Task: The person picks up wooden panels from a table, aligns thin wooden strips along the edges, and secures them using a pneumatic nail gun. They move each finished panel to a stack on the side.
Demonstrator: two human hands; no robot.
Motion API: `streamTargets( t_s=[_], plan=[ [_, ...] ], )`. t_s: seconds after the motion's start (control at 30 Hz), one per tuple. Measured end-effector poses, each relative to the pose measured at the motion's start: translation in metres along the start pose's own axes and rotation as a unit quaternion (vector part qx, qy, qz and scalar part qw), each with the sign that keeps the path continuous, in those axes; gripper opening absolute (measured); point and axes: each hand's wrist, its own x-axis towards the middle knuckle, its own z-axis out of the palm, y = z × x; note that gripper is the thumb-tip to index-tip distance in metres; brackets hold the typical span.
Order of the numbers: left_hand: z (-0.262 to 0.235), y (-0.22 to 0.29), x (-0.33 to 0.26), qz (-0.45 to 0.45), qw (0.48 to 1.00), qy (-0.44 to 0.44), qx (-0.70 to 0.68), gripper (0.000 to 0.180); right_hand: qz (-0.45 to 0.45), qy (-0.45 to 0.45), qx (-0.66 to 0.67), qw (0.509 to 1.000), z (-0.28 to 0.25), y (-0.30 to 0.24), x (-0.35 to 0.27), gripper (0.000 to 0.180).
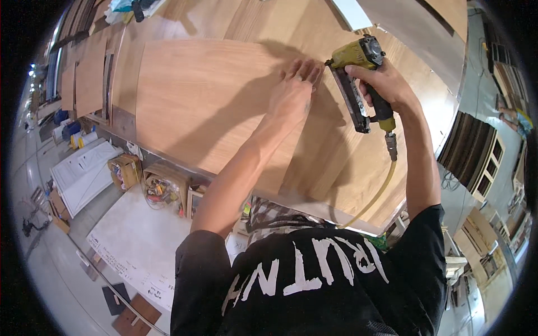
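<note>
My right hand (386,84) is wrapped round the handle of a yellow and black air nail gun (350,55). Its nose points left, just beyond the fingertips of my left hand, and the long magazine hangs toward me. A yellow air hose (376,193) runs from the handle's base down toward my body. My left hand (294,87) lies on a light wood panel (185,84), near its right edge, with the fingers stretched out and holding nothing. This panel rests on a larger wood-grained surface (336,168). Whether the nose touches the wood, I cannot tell.
A pale strip (351,14) lies at the far edge. Left of the bench stand a cardboard box (125,171), an open box of small items (168,182) and a white board with handwriting (140,235). Stacked dark boards (464,148) stand on the right.
</note>
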Motion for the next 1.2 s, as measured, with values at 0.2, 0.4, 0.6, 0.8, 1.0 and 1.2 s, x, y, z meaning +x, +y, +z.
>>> streamTargets(
  t_s=[0.2, 0.4, 0.6, 0.8, 1.0, 1.2],
  plan=[
    [0.001, 0.001, -0.001, -0.004, 1.000, -0.009, 0.021, 0.058, 0.006, 0.009, -0.033, 0.999, 0.003, 0.003, 0.001, 0.031],
    [0.009, -0.002, 0.000, 0.018, 0.999, 0.009, 0.025, 0.055, 0.006, 0.029, -0.056, 0.998, 0.006, 0.001, -0.001, 0.028],
    [0.011, -0.017, -0.004, 0.037, 0.998, 0.042, 0.010, 0.051, -0.025, 0.049, -0.071, 0.996, 0.014, -0.005, -0.004, 0.031],
    [0.000, -0.178, -0.128, -0.064, 0.973, 0.217, 0.041, 0.056, 0.065, 0.298, -0.287, 0.908, 0.026, 0.032, -0.050, 0.067],
    [-0.034, -0.354, -0.283, -0.304, 0.881, 0.337, 0.132, 0.090, -0.113, 0.382, -0.263, 0.879, 0.181, 0.108, -0.111, 0.063],
    [-0.023, -0.405, -0.297, -0.232, 0.807, 0.349, -0.415, 0.094, 0.015, 0.492, 0.106, 0.864, 0.348, 0.158, -0.157, 0.054]
  ],
)
